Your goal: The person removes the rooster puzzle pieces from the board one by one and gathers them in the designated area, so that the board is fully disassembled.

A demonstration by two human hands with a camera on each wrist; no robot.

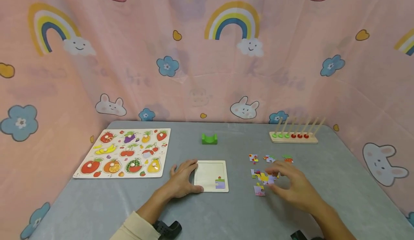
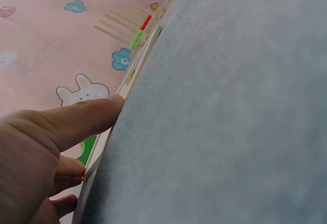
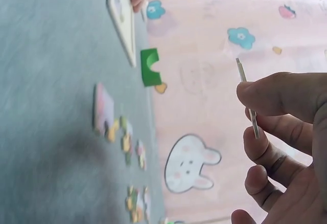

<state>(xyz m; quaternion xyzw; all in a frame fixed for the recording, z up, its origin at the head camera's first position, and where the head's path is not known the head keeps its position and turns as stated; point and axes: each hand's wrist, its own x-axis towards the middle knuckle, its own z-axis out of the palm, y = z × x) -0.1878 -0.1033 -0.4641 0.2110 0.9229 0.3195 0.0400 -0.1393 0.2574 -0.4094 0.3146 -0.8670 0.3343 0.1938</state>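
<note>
My left hand (image 1: 182, 180) grips the left side of a square, cream puzzle tray (image 1: 207, 173), its thumb at the near edge and its fingers at the far left corner. One purple and green jigsaw piece (image 1: 220, 184) lies in the tray's lower right corner. On the right, my right hand (image 1: 292, 186) pinches a thin jigsaw piece (image 3: 241, 71) between thumb and fingers, seen edge-on and raised off the table in the right wrist view. Loose pieces lie near that hand, among them a pink and yellow one (image 1: 259, 190) and a red and yellow one (image 1: 253, 158).
A fruit puzzle board (image 1: 121, 166) covers the table's left part. Behind the tray stands a green block (image 1: 209, 139) with a curved notch. At the back right is a wooden peg rack (image 1: 293, 138) with green and red beads. A printed pink curtain (image 1: 200, 89) hangs behind the table.
</note>
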